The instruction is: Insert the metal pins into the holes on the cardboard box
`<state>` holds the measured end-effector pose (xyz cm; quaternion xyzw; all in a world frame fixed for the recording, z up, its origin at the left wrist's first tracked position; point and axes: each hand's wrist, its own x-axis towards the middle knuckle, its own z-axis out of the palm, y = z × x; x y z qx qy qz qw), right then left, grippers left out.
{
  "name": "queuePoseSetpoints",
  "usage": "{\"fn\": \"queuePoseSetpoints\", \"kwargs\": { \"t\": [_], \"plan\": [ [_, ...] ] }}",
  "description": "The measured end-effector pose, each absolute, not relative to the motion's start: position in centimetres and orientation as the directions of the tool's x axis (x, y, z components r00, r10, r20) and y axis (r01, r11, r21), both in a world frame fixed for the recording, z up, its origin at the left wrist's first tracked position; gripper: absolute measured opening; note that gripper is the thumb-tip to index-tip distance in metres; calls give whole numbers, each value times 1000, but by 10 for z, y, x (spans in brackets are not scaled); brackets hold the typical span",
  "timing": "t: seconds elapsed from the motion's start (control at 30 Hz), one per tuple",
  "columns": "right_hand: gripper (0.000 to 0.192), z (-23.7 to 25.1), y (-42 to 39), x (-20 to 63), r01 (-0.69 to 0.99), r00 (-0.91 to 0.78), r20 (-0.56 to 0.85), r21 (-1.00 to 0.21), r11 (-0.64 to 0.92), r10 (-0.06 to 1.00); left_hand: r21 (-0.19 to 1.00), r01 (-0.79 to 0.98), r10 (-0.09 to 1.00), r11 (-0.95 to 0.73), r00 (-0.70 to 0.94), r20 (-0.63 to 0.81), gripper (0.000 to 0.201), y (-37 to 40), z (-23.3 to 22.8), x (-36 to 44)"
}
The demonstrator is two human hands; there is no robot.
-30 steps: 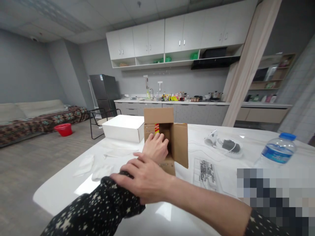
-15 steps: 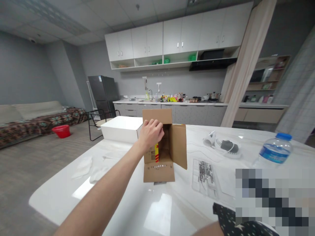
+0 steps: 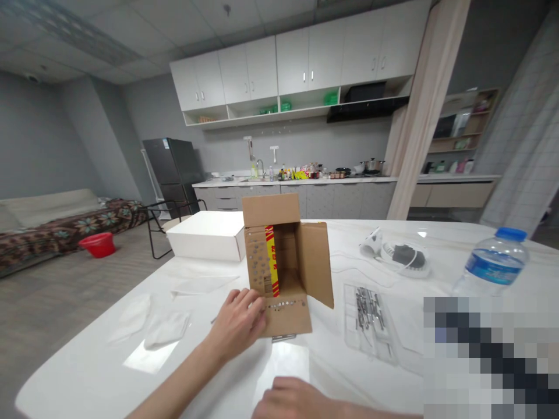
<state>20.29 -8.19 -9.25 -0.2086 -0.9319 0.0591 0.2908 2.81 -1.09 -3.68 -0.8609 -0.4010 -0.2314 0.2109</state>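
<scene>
An open cardboard box point(image 3: 288, 250) lies on its side with its mouth towards me and its flaps spread. Small round grey bits dot its left flap point(image 3: 257, 262), beside yellow-and-red tape, and a row of them crosses the bottom flap point(image 3: 288, 320). At that flap's left edge rests my left hand point(image 3: 240, 323), fingers bent and closed; the tip of a thin dark thing shows left of it. Below, near the picture's bottom, my right hand point(image 3: 294, 401) is curled closed, its inside hidden. Thin metal rods point(image 3: 283, 337) lie just in front of the bottom flap.
A clear tray point(image 3: 369, 317) of metal tools lies right of the box. Behind it sits a white device with a cable point(image 3: 406, 256). A water bottle point(image 3: 498, 259) stands far right. On the left are a white box point(image 3: 207, 235) and folded white cloths point(image 3: 166, 329).
My left hand has come down from the box's left flap to the table by the bottom flap. My right hand has moved into view at the bottom. The view has shifted slightly.
</scene>
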Motion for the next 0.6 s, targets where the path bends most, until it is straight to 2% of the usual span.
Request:
{"fn": "queuePoseSetpoints", "kwargs": {
  "t": [0.07,0.1,0.2,0.27,0.43,0.6],
  "plan": [
    [18,-98,-60,221,306,-810,492,-112,945,320,-171,791,591,-588,564,576,12,-6,-48,23],
    [15,-98,-52,229,331,-811,484,-85,940,329,-166,791,586,-588,559,586,11,-2,-51,23],
    [13,-94,-42,247,487,-722,477,-165,858,502,-150,777,564,-612,561,605,11,9,-52,28],
    [14,-90,-39,253,534,-682,458,-221,816,570,-148,757,548,-636,578,604,9,15,-51,32],
    [16,-90,-34,258,567,-640,430,-295,769,637,-116,735,530,-668,579,620,5,18,-55,33],
    [14,-90,-35,259,591,-629,378,-334,734,679,-13,757,585,-653,516,626,7,6,-59,26]
  ]
}}
